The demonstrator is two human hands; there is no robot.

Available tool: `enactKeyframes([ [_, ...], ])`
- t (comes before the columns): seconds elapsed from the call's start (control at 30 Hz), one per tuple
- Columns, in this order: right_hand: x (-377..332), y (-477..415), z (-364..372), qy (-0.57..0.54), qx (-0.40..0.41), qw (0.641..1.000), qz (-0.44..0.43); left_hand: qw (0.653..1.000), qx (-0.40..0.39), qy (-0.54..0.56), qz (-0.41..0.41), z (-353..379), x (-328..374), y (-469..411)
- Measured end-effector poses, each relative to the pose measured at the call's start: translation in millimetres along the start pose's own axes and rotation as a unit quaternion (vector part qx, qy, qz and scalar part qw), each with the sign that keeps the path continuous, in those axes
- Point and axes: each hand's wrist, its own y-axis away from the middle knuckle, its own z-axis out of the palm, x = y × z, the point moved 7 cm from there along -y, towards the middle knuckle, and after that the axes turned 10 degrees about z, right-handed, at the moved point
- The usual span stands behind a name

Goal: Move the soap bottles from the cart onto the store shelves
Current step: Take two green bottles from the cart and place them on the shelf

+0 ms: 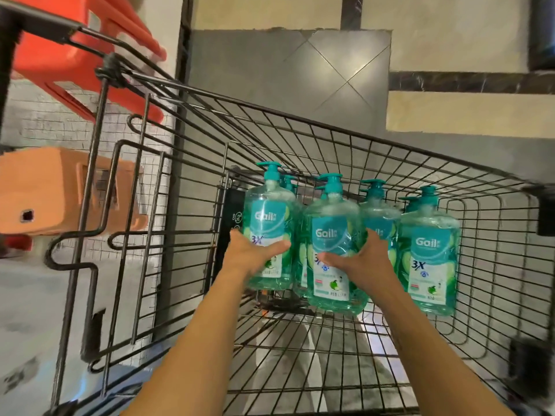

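Several clear green soap bottles with teal pump tops stand at the far end of a black wire cart (354,139). My left hand (255,253) grips the leftmost bottle (267,211) low on its label. My right hand (360,259) wraps around the middle bottle (330,235) from its right side. A further bottle (429,253) stands free at the right, and another (377,211) sits behind my right hand. More pump tops show behind the front row.
An orange plastic stool (90,40) and an orange crate (60,190) sit left of the cart. The cart's folded child-seat frame (120,235) is on the left side. Grey tiled floor lies beyond the cart. No shelves are in view.
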Motion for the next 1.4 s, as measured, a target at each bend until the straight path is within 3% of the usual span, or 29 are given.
enactKeyframes([
  [0.1, 2, 3, -2, -0.023, -0.037, 0.999, 0.012, 0.997, -0.039, 0.07, -0.006, 4, -14, 0],
  [0.3, 4, 19, -16, -0.047, -0.028, 0.998, -0.011, 0.99, -0.062, 0.128, 0.013, 14, -24, 13],
  [0.63, -12, 139, -94, -0.118, 0.059, 0.985, -0.114, 0.967, -0.063, 0.092, 0.228, -8, 46, 109],
  [0.77, -12, 227, -129, -0.14, 0.132, 0.966, -0.17, 0.929, -0.086, 0.122, 0.339, -31, 86, 161],
  [0.93, -3, 346, -157, -0.175, 0.271, 0.919, -0.226, 0.861, -0.157, 0.151, 0.46, -50, 145, 243],
  [1.07, 15, 433, -173, -0.222, 0.367, 0.866, -0.256, 0.809, -0.206, 0.144, 0.531, -49, 178, 319],
  [1.4, 105, 603, -207, -0.286, 0.513, 0.754, -0.294, 0.672, -0.3, 0.127, 0.665, -4, 217, 506],
])
